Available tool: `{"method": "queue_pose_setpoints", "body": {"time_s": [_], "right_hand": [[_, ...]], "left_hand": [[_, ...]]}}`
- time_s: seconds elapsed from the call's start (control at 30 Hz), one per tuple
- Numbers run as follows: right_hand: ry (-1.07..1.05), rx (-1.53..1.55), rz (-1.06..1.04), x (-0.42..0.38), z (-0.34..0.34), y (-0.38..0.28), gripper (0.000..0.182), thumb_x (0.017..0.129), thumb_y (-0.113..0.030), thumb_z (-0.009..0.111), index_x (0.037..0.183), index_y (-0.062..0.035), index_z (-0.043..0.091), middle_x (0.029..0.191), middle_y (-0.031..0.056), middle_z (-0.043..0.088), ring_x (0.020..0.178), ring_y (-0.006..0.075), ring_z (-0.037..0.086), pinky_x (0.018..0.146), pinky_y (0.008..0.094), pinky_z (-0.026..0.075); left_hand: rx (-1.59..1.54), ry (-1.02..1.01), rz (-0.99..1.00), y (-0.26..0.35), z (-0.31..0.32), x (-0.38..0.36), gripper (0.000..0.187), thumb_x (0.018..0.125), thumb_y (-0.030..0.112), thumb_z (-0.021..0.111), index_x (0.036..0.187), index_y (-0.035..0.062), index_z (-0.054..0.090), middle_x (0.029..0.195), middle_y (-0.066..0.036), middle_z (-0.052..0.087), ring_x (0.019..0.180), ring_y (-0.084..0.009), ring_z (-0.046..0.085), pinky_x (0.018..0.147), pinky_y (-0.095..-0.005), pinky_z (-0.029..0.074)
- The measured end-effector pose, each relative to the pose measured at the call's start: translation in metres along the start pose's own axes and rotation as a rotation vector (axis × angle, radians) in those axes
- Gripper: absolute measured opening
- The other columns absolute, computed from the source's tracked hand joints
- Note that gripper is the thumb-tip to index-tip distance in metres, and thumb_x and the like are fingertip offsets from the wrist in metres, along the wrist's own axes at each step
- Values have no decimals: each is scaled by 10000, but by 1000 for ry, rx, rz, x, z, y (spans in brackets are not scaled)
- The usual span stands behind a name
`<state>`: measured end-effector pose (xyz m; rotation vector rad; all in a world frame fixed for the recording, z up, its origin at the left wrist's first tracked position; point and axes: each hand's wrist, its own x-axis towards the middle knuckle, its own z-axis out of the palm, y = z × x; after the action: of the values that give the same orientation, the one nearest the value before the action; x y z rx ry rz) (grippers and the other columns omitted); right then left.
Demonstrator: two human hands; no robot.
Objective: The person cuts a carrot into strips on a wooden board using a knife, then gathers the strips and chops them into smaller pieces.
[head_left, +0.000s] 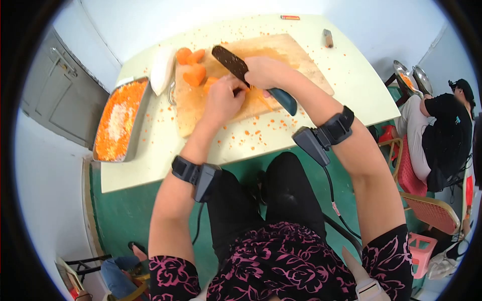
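Observation:
My right hand is closed around a knife with a dark, speckled blade and a dark blue-green handle. The blade points up and to the left over the wooden cutting board. My left hand has its fingers curled down on a carrot piece, right beside the blade; the fingertips are partly hidden. Thin carrot strips lie on the board under the knife. Larger carrot chunks sit at the board's upper left. A long white radish lies just left of the board.
On the table's left stands a metal tray of chopped carrot with a pale heap on top. A peeler-like tool and a small red object lie at the back. Carrot bits dot the table. A seated person is at right.

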<state>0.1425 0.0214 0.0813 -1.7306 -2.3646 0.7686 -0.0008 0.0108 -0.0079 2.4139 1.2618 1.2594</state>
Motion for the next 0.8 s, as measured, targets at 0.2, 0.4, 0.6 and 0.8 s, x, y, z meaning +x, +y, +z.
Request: {"method": "queue_pose_setpoints", "body": {"time_s": [0.2,0.4,0.6,0.8], "right_hand": [[81,108,8,-41,-11,0,192,810,-77,395,956,10,485,673,171,567,442,234,573,465,357,481],[97,46,-30,-51,4,-1,188,846,-88,379,960,34,464,665,176,580,455,239,586,458,338,485],[108,-34,-72,-49,12,0,151,862,-91,360,900,36,433,669,203,564,439,265,568,442,352,474],[52,-40,-21,-36,9,-8,147,833,-60,399,926,35,462,679,181,597,462,249,590,451,347,480]], "left_hand": [[-63,-25,-46,0,-2,1,99,701,5,651,801,4,653,813,-104,627,720,-241,598,655,-312,479],[-18,-19,-13,-2,-1,-1,102,700,23,665,801,14,650,804,-101,624,717,-246,594,648,-318,474],[-15,-14,-27,3,-3,0,103,689,20,661,791,23,645,777,-104,609,713,-257,590,644,-325,470],[-40,1,-21,5,-3,0,70,673,-4,617,743,1,617,763,-134,589,754,-302,562,657,-375,453]]}}
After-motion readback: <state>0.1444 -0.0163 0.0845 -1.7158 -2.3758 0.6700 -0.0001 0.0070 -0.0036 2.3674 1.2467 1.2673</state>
